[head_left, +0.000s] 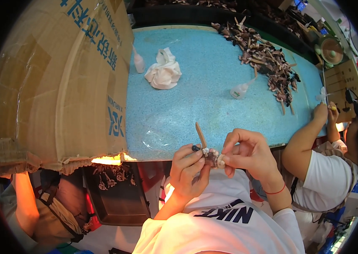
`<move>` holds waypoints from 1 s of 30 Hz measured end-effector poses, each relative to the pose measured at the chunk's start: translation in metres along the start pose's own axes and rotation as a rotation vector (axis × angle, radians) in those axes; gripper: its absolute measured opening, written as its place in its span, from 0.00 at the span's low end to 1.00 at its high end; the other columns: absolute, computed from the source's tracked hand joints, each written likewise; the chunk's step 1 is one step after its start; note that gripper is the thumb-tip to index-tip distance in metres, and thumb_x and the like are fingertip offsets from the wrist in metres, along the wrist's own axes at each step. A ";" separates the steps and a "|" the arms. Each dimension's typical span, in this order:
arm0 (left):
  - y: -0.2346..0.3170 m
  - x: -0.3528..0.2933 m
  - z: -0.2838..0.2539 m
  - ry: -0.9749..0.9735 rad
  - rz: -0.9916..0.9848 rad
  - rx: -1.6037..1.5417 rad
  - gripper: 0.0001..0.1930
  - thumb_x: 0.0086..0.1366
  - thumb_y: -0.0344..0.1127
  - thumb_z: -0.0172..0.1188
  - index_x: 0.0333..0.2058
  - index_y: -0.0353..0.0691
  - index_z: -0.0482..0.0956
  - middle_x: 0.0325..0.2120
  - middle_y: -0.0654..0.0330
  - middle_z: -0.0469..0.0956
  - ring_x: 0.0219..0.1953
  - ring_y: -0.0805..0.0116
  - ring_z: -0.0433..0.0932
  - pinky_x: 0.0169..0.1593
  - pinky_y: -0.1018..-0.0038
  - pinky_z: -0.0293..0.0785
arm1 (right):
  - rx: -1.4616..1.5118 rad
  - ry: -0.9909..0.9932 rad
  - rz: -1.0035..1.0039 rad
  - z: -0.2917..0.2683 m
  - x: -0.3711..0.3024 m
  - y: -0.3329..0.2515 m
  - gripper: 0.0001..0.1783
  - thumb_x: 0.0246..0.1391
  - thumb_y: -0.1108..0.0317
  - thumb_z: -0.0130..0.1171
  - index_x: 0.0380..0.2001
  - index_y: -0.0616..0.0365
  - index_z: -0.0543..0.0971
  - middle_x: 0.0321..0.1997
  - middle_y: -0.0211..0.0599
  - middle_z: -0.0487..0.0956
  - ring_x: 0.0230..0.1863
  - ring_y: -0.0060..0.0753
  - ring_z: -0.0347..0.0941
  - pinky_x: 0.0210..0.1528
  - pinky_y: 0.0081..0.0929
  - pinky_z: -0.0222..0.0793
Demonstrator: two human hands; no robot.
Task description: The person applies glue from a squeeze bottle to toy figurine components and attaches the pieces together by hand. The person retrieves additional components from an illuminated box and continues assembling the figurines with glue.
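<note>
In front of my chest, over the table's near edge, my left hand [187,170] is closed around a small figurine [211,157] in dark brown and pale white. A flat wooden stick [200,134] juts up from it, and a dark rounded bit shows at the left fingertips. From the other side my right hand [251,155] pinches the figurine's pale end between thumb and forefinger. Fine details of the figurine are too small to make out. A small squeeze bottle [239,90] with a thin nozzle stands on the blue table mat [179,110], beyond my right hand.
A large cardboard box [56,93] takes up the left side. Crumpled white tissue [164,71] and a pinkish bottle [138,62] stand beside it. Similar figurines form a long pile [267,59] at the far right. A black tray [119,211] sits below the edge; a co-worker's arm [303,139] reaches in.
</note>
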State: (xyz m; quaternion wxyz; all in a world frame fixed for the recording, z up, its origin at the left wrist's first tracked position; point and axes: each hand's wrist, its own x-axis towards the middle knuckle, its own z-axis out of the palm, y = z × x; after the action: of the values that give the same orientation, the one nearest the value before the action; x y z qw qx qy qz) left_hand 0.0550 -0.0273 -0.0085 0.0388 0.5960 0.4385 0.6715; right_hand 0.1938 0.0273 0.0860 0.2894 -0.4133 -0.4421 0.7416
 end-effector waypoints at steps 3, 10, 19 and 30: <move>-0.001 -0.002 0.002 -0.023 -0.037 -0.014 0.16 0.41 0.14 0.61 0.30 0.34 0.70 0.34 0.54 0.72 0.34 0.58 0.74 0.41 0.62 0.74 | 0.049 -0.087 0.043 -0.006 0.000 0.005 0.05 0.47 0.81 0.55 0.29 0.68 0.70 0.28 0.39 0.75 0.27 0.25 0.75 0.28 0.19 0.74; 0.004 -0.002 0.003 0.002 -0.056 -0.017 0.16 0.41 0.13 0.61 0.30 0.34 0.70 0.34 0.54 0.72 0.35 0.59 0.74 0.40 0.65 0.74 | -0.003 0.006 -0.091 0.002 -0.010 0.008 0.06 0.48 0.81 0.55 0.29 0.67 0.68 0.29 0.41 0.76 0.28 0.25 0.74 0.28 0.20 0.75; 0.005 -0.001 0.001 -0.062 -0.220 -0.133 0.18 0.40 0.11 0.59 0.32 0.35 0.70 0.34 0.53 0.71 0.35 0.60 0.74 0.36 0.73 0.74 | 0.021 0.067 -0.066 0.006 -0.008 0.008 0.06 0.44 0.86 0.54 0.25 0.67 0.69 0.26 0.37 0.70 0.23 0.28 0.74 0.22 0.21 0.75; 0.009 0.005 0.000 -0.091 -0.307 -0.166 0.19 0.40 0.14 0.64 0.32 0.37 0.72 0.35 0.53 0.72 0.36 0.60 0.75 0.36 0.72 0.75 | 0.028 0.026 -0.103 -0.001 -0.011 0.015 0.06 0.47 0.83 0.53 0.27 0.65 0.67 0.28 0.39 0.75 0.27 0.26 0.75 0.27 0.20 0.75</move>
State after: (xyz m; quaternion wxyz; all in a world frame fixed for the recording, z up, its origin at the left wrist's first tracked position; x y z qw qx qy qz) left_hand 0.0577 -0.0301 0.0009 0.2096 0.5467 0.4652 0.6640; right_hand 0.1991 0.0127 0.0763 0.3386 -0.3953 -0.4487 0.7265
